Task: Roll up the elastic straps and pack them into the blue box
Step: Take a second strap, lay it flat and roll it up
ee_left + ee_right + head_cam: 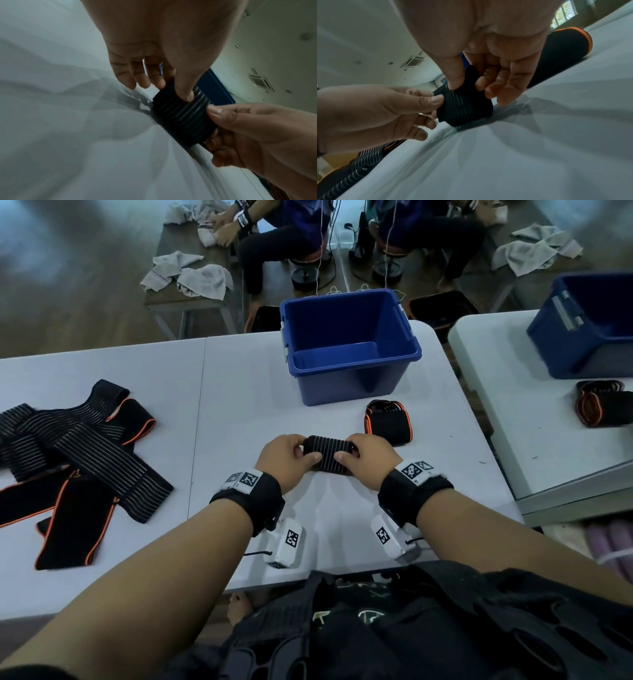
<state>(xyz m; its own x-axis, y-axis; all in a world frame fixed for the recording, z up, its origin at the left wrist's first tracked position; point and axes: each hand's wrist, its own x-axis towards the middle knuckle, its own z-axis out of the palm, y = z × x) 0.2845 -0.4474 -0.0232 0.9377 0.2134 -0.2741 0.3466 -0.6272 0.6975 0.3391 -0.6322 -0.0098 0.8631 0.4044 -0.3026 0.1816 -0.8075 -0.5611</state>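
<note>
You are holding a rolled striped strap (329, 455) between both hands at the centre of the head view, just above the white table (239, 392). Your left hand (286, 462) is pinching the roll's left end, thumb pressing on the ribbed top and fingers curling behind it; in the left wrist view the thumb (186, 93) is sitting on the roll (181, 119) while the other fingers are reaching down towards the tabletop. Your right hand (368, 462) is pinching the right end in the same way, thumb on top and fingers wrapping round the far side, as the right wrist view is showing with the thumb (455, 81) digging into the black fabric (467, 108).

The blue box (349, 371) is standing open in the upper middle of the head view, beyond your hands and apart from them. Its inside is showing only blue floor. A second rolled strap with orange edging (388, 421) is lying on the table just to the right of and beyond your right hand, in front of the box's right corner. The unrolled straps (78, 453), some striped and some black with orange trim, are lying overlapped in a loose pile at the left of the frame, well apart from your hands.

At the right edge, another blue box (589, 337) is sitting on a neighbouring table (513, 405).
</note>
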